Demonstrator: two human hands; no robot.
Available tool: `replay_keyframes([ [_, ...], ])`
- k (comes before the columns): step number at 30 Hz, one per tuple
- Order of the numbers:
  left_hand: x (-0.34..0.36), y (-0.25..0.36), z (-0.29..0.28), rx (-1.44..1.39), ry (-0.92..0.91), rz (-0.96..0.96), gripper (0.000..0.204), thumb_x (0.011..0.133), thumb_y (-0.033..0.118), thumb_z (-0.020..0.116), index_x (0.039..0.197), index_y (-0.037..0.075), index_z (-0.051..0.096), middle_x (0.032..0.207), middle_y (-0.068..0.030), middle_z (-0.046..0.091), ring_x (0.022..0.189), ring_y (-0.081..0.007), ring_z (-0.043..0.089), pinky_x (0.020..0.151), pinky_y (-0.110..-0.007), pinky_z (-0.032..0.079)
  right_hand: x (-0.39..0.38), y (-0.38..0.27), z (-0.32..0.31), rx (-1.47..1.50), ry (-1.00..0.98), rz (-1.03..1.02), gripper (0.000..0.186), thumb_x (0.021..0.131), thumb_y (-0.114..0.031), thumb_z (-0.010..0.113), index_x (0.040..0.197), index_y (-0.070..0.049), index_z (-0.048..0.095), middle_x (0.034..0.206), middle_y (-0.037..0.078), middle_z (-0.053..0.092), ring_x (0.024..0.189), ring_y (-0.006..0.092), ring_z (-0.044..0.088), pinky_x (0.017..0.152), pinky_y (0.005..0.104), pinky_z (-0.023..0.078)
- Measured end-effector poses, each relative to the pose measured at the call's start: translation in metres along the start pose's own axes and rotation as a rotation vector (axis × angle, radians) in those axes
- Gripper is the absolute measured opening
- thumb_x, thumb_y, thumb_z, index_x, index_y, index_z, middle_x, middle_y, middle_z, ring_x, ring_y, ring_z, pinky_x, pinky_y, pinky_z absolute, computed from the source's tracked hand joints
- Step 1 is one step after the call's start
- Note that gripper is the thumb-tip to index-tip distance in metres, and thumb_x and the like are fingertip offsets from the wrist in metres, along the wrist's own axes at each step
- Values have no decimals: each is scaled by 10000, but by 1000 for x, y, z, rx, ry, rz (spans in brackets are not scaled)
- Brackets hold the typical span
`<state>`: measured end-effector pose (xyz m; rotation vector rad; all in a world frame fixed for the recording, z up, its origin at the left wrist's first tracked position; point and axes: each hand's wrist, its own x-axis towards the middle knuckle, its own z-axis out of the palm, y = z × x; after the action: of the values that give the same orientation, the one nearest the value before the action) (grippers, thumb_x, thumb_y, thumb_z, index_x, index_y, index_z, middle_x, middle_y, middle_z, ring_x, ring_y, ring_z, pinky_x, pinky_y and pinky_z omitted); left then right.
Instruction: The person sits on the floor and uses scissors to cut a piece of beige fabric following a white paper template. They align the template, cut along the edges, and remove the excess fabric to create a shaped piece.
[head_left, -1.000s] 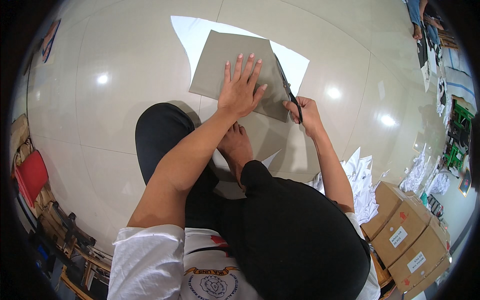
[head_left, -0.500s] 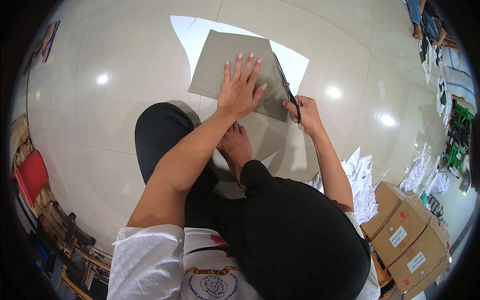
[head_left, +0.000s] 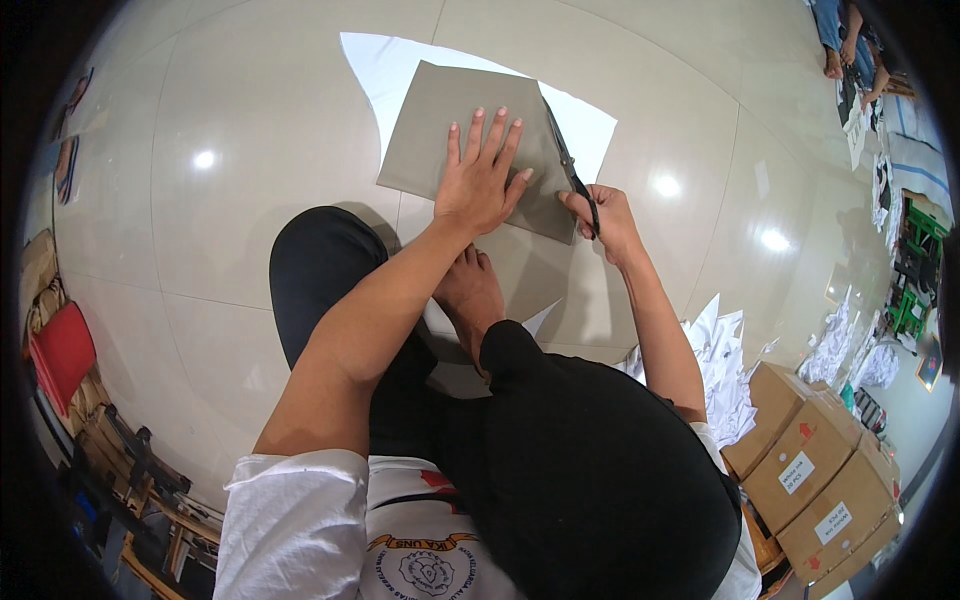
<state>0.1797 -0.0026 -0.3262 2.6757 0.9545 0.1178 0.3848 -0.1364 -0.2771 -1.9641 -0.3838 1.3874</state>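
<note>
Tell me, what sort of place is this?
Perhaps an indoor workshop: the right hand holds scissors at a grey-brown sheet above a tiled floor, with cardboard boxes and crumpled white pieces nearby.

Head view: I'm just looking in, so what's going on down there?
The left hand lies spread on a grey-brown sheet, which overlaps a white sheet on the tiled floor. The right hand holds black-handled scissors along the grey-brown sheet's right edge, blades pointing away from the wearer.
</note>
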Motion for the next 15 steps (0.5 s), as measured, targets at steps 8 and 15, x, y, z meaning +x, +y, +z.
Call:
replay_keyframes([
  [8,0,0,1,-14,-8,-4,766,1172,530,409,1803,149,204,1863,-139,174,1715,-415,135,1367,-673,126,2,3,2,20,-11,-20,329,899,-262,893,786,-76,645,613,-12,583,474,85,491,464,266,336],
  [15,1,0,-1,-16,-7,-7,771,1168,529,419,1802,146,206,1861,-138,181,1715,-415,138,1367,-672,125,0,4,8,57,-9,5,343,931,-248,900,752,-104,644,616,-24,590,482,77,507,478,258,357],
])
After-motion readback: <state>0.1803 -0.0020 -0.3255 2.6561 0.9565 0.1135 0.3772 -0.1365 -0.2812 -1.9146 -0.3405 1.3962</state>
